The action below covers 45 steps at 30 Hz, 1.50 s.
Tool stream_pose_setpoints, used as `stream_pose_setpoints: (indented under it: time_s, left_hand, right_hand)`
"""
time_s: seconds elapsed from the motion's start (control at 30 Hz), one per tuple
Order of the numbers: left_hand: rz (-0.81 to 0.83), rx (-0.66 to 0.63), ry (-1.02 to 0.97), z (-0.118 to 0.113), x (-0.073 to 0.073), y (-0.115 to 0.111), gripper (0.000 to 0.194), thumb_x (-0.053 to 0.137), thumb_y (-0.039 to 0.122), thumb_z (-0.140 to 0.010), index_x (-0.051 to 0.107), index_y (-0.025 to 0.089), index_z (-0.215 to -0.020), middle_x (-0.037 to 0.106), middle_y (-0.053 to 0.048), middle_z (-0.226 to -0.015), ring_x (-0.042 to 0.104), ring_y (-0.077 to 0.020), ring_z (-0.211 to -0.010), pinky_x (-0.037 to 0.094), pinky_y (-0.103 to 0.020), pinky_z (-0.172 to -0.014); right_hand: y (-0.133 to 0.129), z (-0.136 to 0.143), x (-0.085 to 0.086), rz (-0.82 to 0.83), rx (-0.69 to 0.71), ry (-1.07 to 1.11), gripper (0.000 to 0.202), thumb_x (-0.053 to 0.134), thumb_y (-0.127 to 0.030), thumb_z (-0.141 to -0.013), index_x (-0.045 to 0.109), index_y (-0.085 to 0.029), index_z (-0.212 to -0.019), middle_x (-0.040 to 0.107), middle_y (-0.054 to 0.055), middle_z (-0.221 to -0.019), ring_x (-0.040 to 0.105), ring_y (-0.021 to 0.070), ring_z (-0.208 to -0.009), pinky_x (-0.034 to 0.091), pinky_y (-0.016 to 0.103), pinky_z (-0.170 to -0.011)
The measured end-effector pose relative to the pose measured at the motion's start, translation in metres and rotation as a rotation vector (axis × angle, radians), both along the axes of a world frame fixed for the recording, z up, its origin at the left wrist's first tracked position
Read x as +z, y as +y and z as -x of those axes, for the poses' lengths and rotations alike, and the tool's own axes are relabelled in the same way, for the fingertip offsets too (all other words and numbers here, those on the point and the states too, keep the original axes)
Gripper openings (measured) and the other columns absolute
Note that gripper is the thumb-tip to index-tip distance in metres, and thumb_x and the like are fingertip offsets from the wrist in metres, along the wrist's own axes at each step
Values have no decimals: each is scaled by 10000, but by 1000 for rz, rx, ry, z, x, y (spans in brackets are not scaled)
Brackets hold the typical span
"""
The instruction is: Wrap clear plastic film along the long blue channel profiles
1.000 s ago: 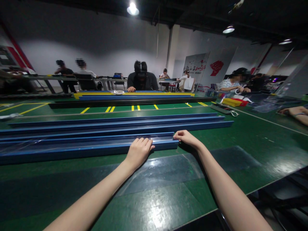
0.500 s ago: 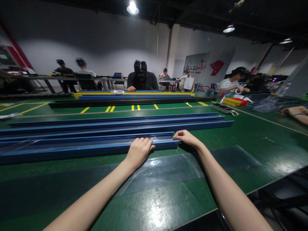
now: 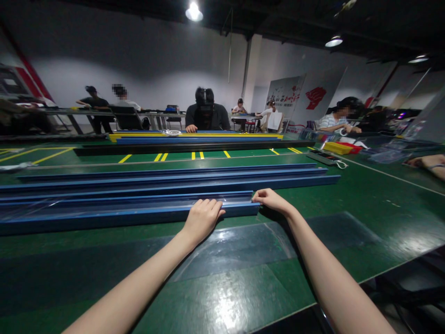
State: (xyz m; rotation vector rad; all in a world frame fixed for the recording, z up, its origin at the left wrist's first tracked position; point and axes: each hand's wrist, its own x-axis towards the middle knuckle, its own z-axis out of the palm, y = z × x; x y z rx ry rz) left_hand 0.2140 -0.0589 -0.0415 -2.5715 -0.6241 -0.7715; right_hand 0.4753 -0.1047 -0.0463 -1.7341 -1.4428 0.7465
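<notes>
A long blue channel [image 3: 121,219] lies across the green table in front of me, its open side up. A clear plastic strip [image 3: 238,202] shows as a shiny layer inside it near the right end. My left hand [image 3: 204,217] is closed over the channel's near wall, fingertips inside and thumb along the rim. At the right end, my right hand [image 3: 271,200] is closed in a pinch, apparently on the end of the clear strip; its fingertips are partly hidden. Another clear plastic sheet [image 3: 243,243] lies flat on the table under my forearms.
More blue channels [image 3: 278,183] lie parallel just beyond. Farther back are a black strip [image 3: 194,148] and yellow channels [image 3: 257,136], with a person [image 3: 208,116] seated behind them. A power strip [image 3: 323,157] and another person's hand [image 3: 427,161] are to the right.
Both hands keep their places on the channel. The whole view has shifted very slightly; nothing else has visibly moved.
</notes>
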Motion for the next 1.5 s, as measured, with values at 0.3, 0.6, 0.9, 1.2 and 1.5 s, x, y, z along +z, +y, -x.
stream_pose_setpoints:
  time_s: [0.3, 0.6, 0.9, 1.2, 1.5]
  left_hand:
    - [18, 4, 11, 0, -1, 0, 215, 392, 315, -866, 545, 164, -876, 587, -17, -728, 507, -164, -663, 287, -286, -578]
    - [36, 55, 38, 0, 2, -2, 249, 389, 344, -865, 548, 153, -872, 600, -42, -752, 524, -165, -707, 289, -285, -602]
    - [52, 82, 28, -1, 3, -3, 312, 346, 380, -872, 544, 154, -791, 588, -43, -716, 518, -174, -696, 285, -291, -599]
    - [166, 117, 95, -1, 7, -2, 374, 359, 466, -841, 543, 149, -770, 597, -66, -771, 527, -196, -746, 325, -295, -622]
    - [341, 91, 126, 4, 19, 1, 277, 431, 434, -821, 512, 170, -832, 571, -39, -888, 529, -169, -825, 388, -256, -650]
  right_hand:
    - [-1, 0, 0, 11, 5, -14, 180, 551, -316, -611, 604, -144, -607, 564, -2, -573, 457, 88, -532, 337, 215, -517]
    - [-1, 3, 2, 23, 3, -24, 226, 553, -351, -623, 602, -131, -635, 564, 11, -583, 441, 87, -526, 319, 219, -509]
    - [-1, 5, 2, 18, -18, -42, 235, 568, -368, -616, 597, -135, -621, 553, 1, -567, 442, 90, -529, 319, 222, -515]
    - [-1, 5, 1, 10, -33, -53, 240, 577, -377, -610, 595, -138, -608, 549, -6, -555, 440, 86, -521, 314, 220, -508]
    - [-2, 6, 2, -2, -50, -32, 253, 589, -388, -591, 582, -135, -586, 547, -4, -539, 437, 82, -498, 320, 222, -498]
